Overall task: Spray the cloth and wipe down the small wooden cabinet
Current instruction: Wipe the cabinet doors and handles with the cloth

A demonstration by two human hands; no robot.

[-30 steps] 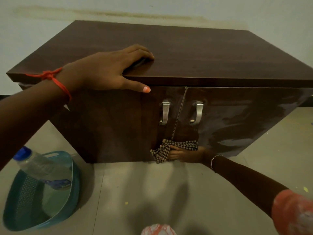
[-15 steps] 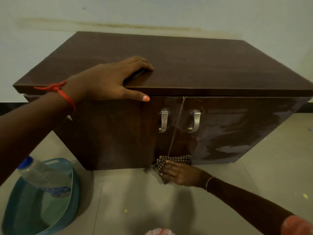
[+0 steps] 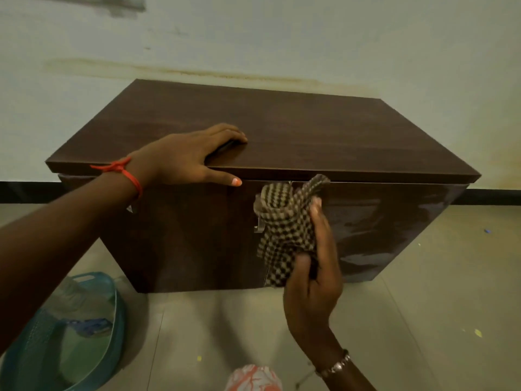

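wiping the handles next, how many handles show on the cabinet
1: a handle on the left door, peeking out at the left edge of the cloth. Another may be hidden behind the cloth.

Dim, greenish indoor light, wide-angle view.
The cabinet (image 3: 282, 136) front sits in deep shade, with pale glare patches on its right door; soft shadows spread over the floor (image 3: 408, 320) toward the camera. The cabinet's sides splay from lens distortion, and the basket (image 3: 119, 314) at lower left is smeared and out of focus.
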